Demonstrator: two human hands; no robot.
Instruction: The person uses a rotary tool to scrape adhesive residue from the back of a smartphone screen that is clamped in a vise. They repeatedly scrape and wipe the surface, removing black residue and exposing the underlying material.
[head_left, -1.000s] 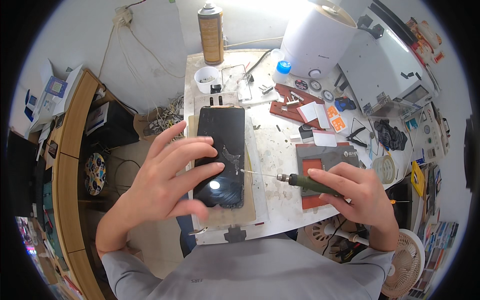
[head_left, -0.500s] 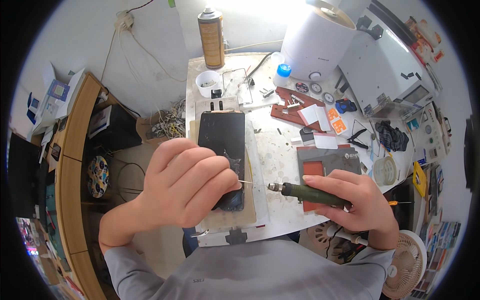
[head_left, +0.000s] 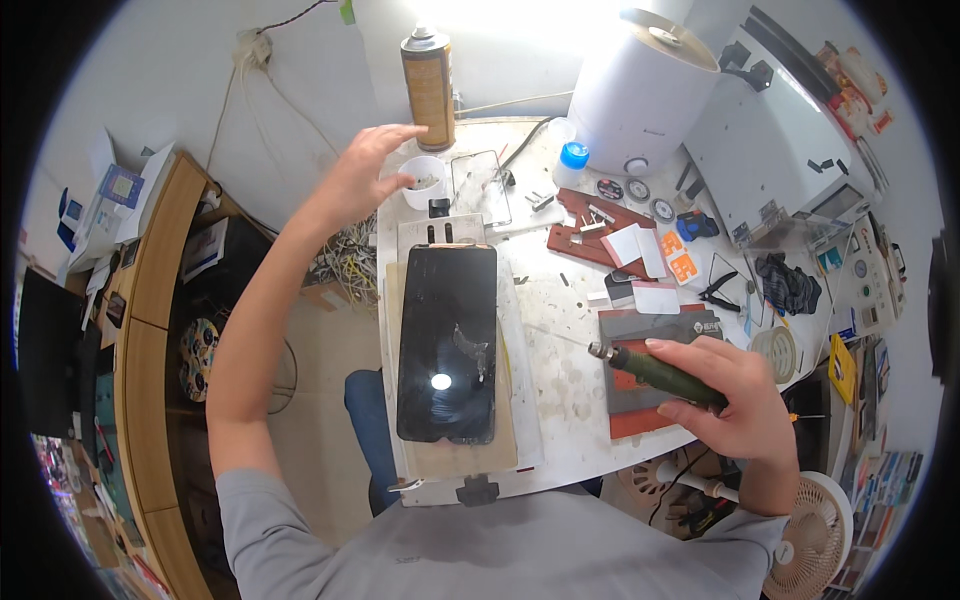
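My left hand [head_left: 372,172] is empty, thumb and fingers apart, beside a small white cup [head_left: 428,192] with bits inside. The tall brown spray can [head_left: 428,90] stands just behind those fingers. In my right hand [head_left: 728,392] is a dark green handheld rotary tool [head_left: 655,375], with a long thin bit pointing left. Between my arms a black smartphone [head_left: 430,310] lies screen up on a fixture [head_left: 410,460]. A greyish smear of residue [head_left: 470,345] marks its screen, and a lamp reflects below that.
Under the rotary tool lies a grey and red mat [head_left: 622,335]. Beyond are a reddish-brown rack [head_left: 580,238], a blue-capped bottle [head_left: 572,160], a white humidifier-like appliance [head_left: 640,95] and black pliers [head_left: 718,290]. A fan [head_left: 812,535] stands at lower right.
My left hand has left the phone and the bit, moving up and away to the white cup, opening its fingers. The right hand with the rotary tool has shifted slightly; the whole phone now shows.
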